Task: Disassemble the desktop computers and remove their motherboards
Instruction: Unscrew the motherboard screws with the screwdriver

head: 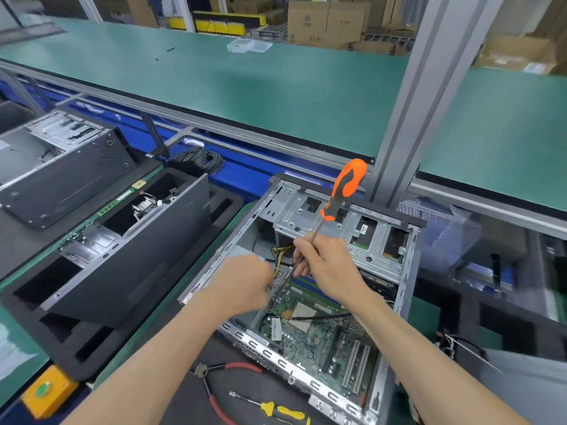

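Observation:
An open desktop case (380, 240) lies on its side before me, its green motherboard (325, 335) exposed inside. My right hand (325, 262) pinches the metal shaft of an orange-and-grey screwdriver (345, 188), whose tip points down at the board's upper left corner. My left hand (245, 280) reaches into the case beside that tip with curled fingers; what they hold is hidden. Yellow and black wires (280, 251) run just behind both hands.
Red-handled pliers (221, 381) and a yellow screwdriver (276, 409) lie on the black mat at the front. Two more black computer cases (122, 259) (61, 170) sit to the left. An orange button box (46, 391) stands at lower left. An aluminium post (414, 96) rises behind the case.

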Demonstrator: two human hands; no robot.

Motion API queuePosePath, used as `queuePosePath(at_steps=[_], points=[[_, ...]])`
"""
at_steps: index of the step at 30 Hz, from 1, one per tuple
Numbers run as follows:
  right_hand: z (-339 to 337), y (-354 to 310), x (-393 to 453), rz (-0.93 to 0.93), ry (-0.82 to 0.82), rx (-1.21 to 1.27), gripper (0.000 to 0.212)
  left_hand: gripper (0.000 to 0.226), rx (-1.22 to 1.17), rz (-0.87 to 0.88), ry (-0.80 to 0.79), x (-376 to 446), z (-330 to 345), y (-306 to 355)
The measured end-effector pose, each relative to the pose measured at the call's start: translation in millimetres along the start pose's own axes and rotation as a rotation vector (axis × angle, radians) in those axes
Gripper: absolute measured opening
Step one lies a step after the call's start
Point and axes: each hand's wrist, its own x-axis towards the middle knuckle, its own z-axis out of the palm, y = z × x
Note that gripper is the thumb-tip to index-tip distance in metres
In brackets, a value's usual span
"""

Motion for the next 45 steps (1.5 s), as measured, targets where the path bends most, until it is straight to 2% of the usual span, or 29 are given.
queuePosePath(at_steps=[1, 4, 7, 10, 14, 18, 25, 29, 32, 33, 37, 38, 40, 43, 45], points=[[-4, 0, 1, -0.007, 0.014, -0.015, 0.038, 0.014, 0.067, -0.001, 0.003, 3, 1, 8], [-14, 2, 3, -0.030, 0.042, -0.062, 0.039, 0.031, 0.109, 0.012, -0.035, 12, 11, 32], [-21, 3, 2, -0.032, 0.072, -0.095, 0.040, 0.020, -0.061, -0.096, -0.080, 22, 28, 47], [-26, 5, 0, -0.038, 0.092, -0.113, 0.040, 0.023, -0.201, -0.187, -0.174, 33, 41, 50], [-33, 7, -3, -0.043, 0.097, -0.132, 0.039, 0.044, -0.255, -0.171, -0.227, 42, 52, 45], [-37, 7, -5, -0.034, 0.099, -0.138, 0.040, 0.053, -0.266, -0.111, -0.192, 45, 55, 44], [-37, 0, -6, -0.018, 0.104, -0.133, 0.040, 0.045, -0.314, -0.045, -0.154, 47, 59, 43], [-37, -3, -6, -0.024, 0.116, -0.138, 0.040, 0.036, -0.347, -0.110, -0.184, 44, 61, 44], [-38, -3, -6, -0.047, 0.133, -0.174, 0.041, 0.028, -0.615, -0.278, -0.250, 42, 55, 46], [-39, -3, -6, -0.055, 0.134, -0.184, 0.041, 0.023, -0.699, -0.286, -0.284, 43, 53, 47], [-41, -2, -7, -0.077, 0.129, -0.235, 0.043, 0.017, -1.537, -0.321, -0.250, 37, 40, 41], [-41, -2, -8, -0.079, 0.130, -0.244, 0.043, 0.015, -1.678, -0.305, -0.218, 35, 39, 38], [-41, -3, -8, -0.087, 0.130, -0.269, 0.042, 0.019, -1.800, -0.289, -0.154, 33, 37, 35], [-40, -6, -9, -0.101, 0.111, -0.320, 0.042, 0.046, -1.791, -0.302, -0.148, 34, 38, 35], [-41, -9, -9, -0.098, 0.099, -0.325, 0.042, 0.048, -1.810, -0.285, -0.159, 34, 37, 36]])
